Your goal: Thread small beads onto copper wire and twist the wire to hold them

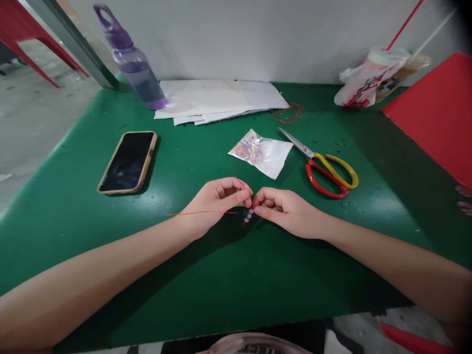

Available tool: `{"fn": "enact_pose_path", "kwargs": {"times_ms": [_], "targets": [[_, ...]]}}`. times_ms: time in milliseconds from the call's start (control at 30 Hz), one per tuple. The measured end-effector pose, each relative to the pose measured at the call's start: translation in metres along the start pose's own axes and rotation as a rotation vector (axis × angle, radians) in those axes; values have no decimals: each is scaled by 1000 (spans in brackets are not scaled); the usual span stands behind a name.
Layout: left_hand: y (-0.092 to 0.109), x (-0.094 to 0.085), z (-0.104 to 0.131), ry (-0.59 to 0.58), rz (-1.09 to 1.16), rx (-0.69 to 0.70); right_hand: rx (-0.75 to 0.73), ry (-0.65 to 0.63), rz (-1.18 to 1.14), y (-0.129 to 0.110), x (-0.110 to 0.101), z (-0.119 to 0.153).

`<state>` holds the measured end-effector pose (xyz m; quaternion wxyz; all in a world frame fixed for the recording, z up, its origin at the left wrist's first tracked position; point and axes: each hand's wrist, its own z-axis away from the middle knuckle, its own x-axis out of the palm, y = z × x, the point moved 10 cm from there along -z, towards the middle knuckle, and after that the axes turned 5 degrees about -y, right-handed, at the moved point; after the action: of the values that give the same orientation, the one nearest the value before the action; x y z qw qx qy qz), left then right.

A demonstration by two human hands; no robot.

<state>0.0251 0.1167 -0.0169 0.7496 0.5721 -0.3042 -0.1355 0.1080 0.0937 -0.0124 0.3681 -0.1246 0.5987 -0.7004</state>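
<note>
Bead strand (250, 216) slants nearward, leftward from right hand (291, 211), pinching its top; left hand (212, 204) pinches red cord (180, 214).

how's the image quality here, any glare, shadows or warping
Head view: soft glare on the green tabletop beside the phone and below the scissors; shadows under both forearms; wide-angle stretching toward the edges; dark upper right corner; beads too small for detail.

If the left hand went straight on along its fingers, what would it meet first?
Most likely the right hand, whose fingertips face the left hand; depth between them is unclear.
</note>
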Motion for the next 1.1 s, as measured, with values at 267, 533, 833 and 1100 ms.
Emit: {"fn": "enact_pose_path", "kwargs": {"times_ms": [267, 533, 833, 1100], "targets": [[2, -2, 2, 46, 24, 13, -48, -7, 41, -8, 1, 1], [4, -3, 3, 58, 165, 70, -73, 3, 47, -8, -2, 1], [1, -6, 5, 100, 98, 19, -79, -3, 165, -12, -2, 3], [3, -6, 5, 100, 53, 24, -82, -36, 178, -11, -1, 2]]}}
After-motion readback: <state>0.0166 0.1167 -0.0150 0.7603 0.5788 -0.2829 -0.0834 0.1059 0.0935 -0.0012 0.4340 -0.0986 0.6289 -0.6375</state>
